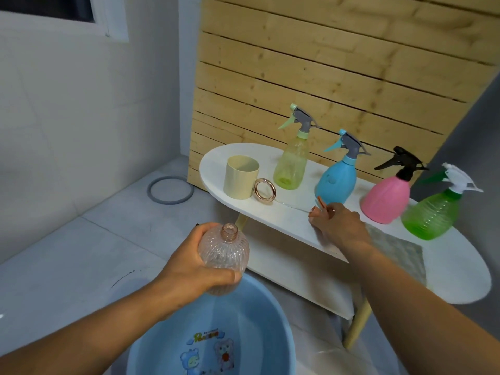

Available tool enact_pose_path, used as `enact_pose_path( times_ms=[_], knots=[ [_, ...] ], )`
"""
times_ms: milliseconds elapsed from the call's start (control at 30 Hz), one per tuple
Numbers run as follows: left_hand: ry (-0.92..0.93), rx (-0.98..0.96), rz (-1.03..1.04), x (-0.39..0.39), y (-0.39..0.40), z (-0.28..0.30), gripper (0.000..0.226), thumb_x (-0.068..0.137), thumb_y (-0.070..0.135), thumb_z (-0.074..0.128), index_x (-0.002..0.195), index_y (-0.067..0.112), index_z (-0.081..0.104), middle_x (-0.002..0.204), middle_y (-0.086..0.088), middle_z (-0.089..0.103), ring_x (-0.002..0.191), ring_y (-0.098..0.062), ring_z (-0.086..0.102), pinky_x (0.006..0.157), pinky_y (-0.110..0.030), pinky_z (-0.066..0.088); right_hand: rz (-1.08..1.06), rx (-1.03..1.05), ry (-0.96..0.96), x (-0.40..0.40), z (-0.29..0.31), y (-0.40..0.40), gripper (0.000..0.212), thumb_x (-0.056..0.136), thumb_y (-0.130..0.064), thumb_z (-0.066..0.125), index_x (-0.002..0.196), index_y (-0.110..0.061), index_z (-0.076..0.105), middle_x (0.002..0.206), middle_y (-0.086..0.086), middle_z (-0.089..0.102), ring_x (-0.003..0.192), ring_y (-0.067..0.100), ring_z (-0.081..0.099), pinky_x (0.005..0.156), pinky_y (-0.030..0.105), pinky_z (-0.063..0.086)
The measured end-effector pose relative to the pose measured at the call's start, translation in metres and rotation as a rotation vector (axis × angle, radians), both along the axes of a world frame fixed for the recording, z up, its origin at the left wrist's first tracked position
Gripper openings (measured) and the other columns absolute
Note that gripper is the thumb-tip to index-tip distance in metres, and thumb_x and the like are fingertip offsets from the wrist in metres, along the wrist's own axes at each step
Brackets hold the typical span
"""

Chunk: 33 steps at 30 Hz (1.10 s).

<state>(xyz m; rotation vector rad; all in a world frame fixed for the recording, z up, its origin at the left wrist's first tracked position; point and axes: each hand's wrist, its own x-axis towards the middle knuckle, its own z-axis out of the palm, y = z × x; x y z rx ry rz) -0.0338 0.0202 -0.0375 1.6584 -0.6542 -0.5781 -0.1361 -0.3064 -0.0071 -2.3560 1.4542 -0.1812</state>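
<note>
A blue wash basin [251, 318] sits on the floor in front of the white oval table [284, 221]. Just short of the table's near edge, the left hand [189, 263] curls its fingers round an uncapped clear peach bottle [224, 255]. On that edge the right hand [338, 226] pinches an orange spray head [317, 210]. Four spray bottles [336, 180] stand along the table's back.

Soft even light, slight blur, bowed edges.

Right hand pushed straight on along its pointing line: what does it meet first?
The orange spray head, held at the fingertips of the right hand. Beyond that, the line runs toward the gold ring beside the cream cup, though depth is unclear.
</note>
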Motion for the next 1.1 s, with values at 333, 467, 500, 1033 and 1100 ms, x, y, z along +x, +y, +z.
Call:
enact_pose_path(
  times_ms=[333, 467, 500, 1033, 1100],
  knots=[
    [0.007, -0.002, 0.003, 0.005, 0.001, -0.001, 0.092, 0.048, 0.035, 0.095, 0.126, 0.054, 0.049, 0.124, 0.016, 0.061, 0.113, -0.013, 0.062, 0.082, -0.03, 0.061, -0.07, 0.051, 0.014, 0.021, 0.002, -0.003, 0.073, 0.077, -0.077, 0.045, 0.134, -0.031, 0.049, 0.125, 0.013, 0.053, 0.116, 0.035, 0.048, 0.088, 0.045, 0.039],
    [0.011, -0.012, -0.003, 0.005, 0.002, 0.0, 0.091, 0.051, 0.03, 0.096, 0.126, 0.053, 0.05, 0.123, 0.017, 0.062, 0.113, -0.014, 0.063, 0.081, -0.029, 0.061, -0.212, 0.163, -0.16, 0.026, 0.007, 0.001, 0.075, 0.078, -0.053, 0.067, 0.137, -0.019, 0.035, 0.126, 0.014, 0.051, 0.114, 0.037, 0.053, 0.096, 0.046, 0.049],
    [0.012, -0.014, -0.008, 0.005, 0.002, 0.0, 0.091, 0.052, 0.029, 0.097, 0.126, 0.053, 0.05, 0.123, 0.017, 0.061, 0.113, -0.014, 0.063, 0.08, -0.028, 0.061, -0.247, 0.211, -0.231, 0.027, 0.009, 0.0, 0.082, 0.074, -0.047, 0.072, 0.139, -0.017, 0.031, 0.127, 0.014, 0.051, 0.115, 0.037, 0.054, 0.097, 0.048, 0.05],
    [0.001, -0.015, -0.023, 0.002, 0.005, 0.004, 0.091, 0.051, 0.03, 0.095, 0.127, 0.051, 0.05, 0.122, 0.017, 0.061, 0.111, -0.011, 0.063, 0.085, -0.032, 0.062, -0.384, 0.761, -1.024, 0.028, 0.058, 0.013, 0.02, 0.087, -0.012, 0.074, 0.103, -0.006, 0.063, 0.075, 0.003, 0.069, 0.041, 0.002, 0.059, 0.042, 0.013, 0.046],
    [-0.002, -0.015, -0.021, 0.001, 0.004, 0.005, 0.09, 0.053, 0.028, 0.096, 0.126, 0.051, 0.05, 0.123, 0.017, 0.061, 0.112, -0.011, 0.063, 0.087, -0.032, 0.061, -0.314, 0.792, -1.075, 0.031, 0.07, 0.029, 0.027, 0.086, -0.009, 0.074, 0.111, -0.007, 0.063, 0.077, 0.005, 0.07, 0.045, 0.003, 0.061, 0.043, 0.015, 0.047]
  ],
)
